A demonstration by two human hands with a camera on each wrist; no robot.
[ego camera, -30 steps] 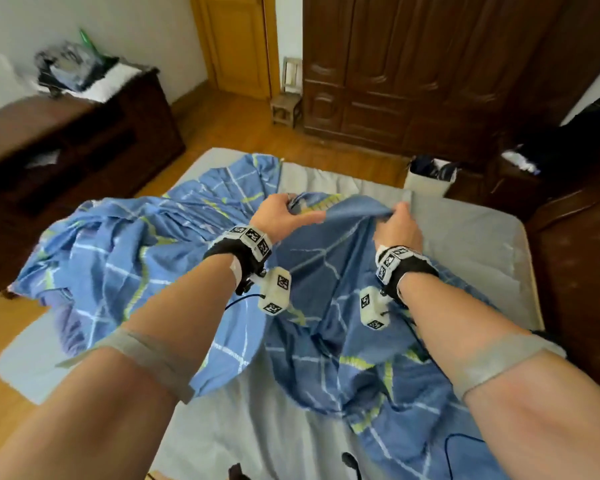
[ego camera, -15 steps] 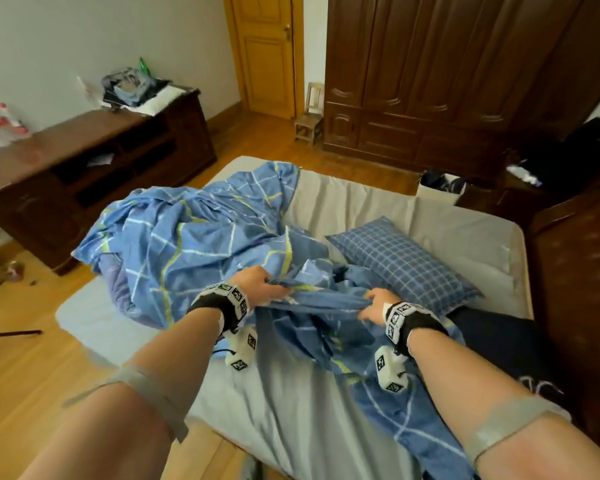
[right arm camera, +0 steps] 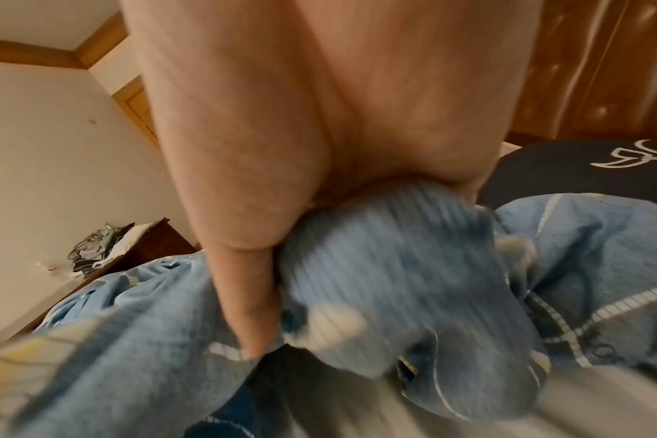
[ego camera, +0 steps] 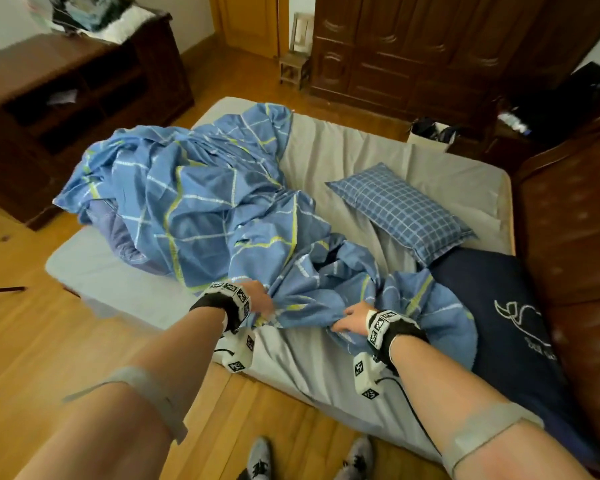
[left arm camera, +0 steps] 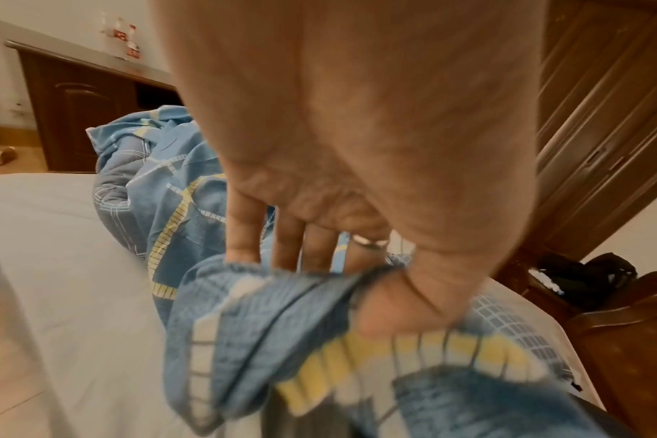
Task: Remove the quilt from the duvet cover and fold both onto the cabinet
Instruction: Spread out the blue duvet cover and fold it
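Note:
A blue duvet cover with white and yellow check lines lies crumpled across the grey-sheeted bed. A grey-purple quilt pokes out of its far left end. My left hand grips a bunched edge of the cover near the bed's front edge, thumb over the fabric. My right hand clutches another bunch of the cover a little to the right. A dark wooden cabinet stands at the left wall.
A blue checked pillow and a navy pillow lie on the right of the bed. A brown headboard is at the far right. Clutter covers the cabinet's far end. A dark wardrobe and a small stool stand beyond.
Both hands have come down and toward me with the cover edge, from held high over the bed to low at its front edge. The pillows have come into view.

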